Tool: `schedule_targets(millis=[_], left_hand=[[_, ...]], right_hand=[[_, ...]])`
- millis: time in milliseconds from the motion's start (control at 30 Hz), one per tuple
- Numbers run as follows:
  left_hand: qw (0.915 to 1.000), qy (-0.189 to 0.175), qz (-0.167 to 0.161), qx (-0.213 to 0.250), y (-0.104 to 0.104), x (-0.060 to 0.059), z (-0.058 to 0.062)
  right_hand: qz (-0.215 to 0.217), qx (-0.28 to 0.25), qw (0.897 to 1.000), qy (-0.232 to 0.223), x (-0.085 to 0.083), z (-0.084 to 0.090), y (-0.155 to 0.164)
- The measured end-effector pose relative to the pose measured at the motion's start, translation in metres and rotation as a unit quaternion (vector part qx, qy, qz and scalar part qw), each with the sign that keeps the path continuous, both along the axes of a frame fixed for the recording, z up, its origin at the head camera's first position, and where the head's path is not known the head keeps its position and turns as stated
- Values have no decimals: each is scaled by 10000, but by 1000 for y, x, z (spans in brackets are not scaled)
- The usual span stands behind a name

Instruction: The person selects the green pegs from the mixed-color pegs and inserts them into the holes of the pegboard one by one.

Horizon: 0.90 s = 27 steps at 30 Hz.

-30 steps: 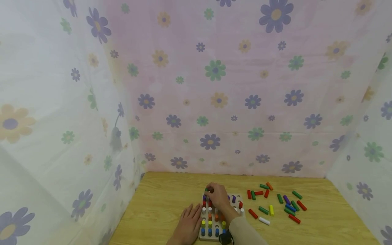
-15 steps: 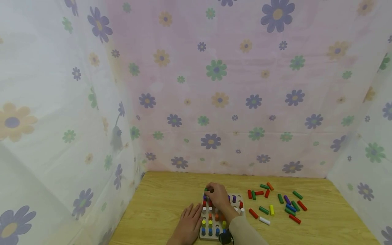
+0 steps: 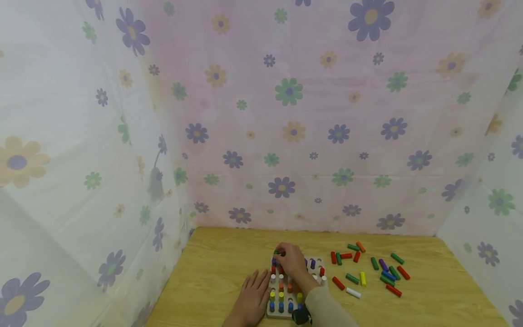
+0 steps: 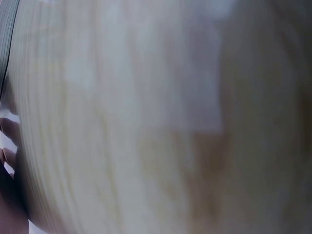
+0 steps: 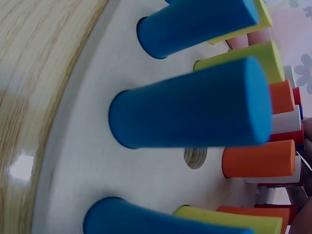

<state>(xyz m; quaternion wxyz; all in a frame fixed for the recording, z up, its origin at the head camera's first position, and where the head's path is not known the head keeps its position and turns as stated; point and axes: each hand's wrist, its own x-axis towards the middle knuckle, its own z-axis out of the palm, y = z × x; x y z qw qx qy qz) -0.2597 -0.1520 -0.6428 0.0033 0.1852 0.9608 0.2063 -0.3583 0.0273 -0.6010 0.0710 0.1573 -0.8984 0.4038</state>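
Observation:
In the head view, my right hand (image 3: 292,260) pinches a green peg (image 3: 276,252) at the far left corner of a pale pegboard (image 3: 279,316). Rows of blue, yellow, orange, white, red and purple pegs stand upright in the board, partly covered by my right hand and forearm. My left hand (image 3: 252,293) lies flat on the table, its fingers pointing away beside the board's left edge. The right wrist view shows a blue peg (image 5: 190,107) up close and an unfilled hole (image 5: 196,158) behind it. Fingers of my left hand barely enter the left wrist view.
Loose pegs lie scattered on the wooden table (image 3: 212,254) to the board's right, among them a white peg (image 3: 353,293), a yellow peg (image 3: 362,279) and several red and green ones. A flowered cloth (image 3: 294,159) encloses the table at the back and sides.

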Motion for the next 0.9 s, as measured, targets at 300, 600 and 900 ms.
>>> schedule_targets(millis=[300,600,900], left_hand=[[9997,223,-25,-75,0,-2,-4],[9995,291,-70,-85,-2,-2,-9],[9999,163,-14,-19,-2,-3,-4]], right_hand=[[136,78,9999,10,0,1,1],[306,7,9995,-126,0,1,2],[434,-189,9976,-500,-3,9,1]])
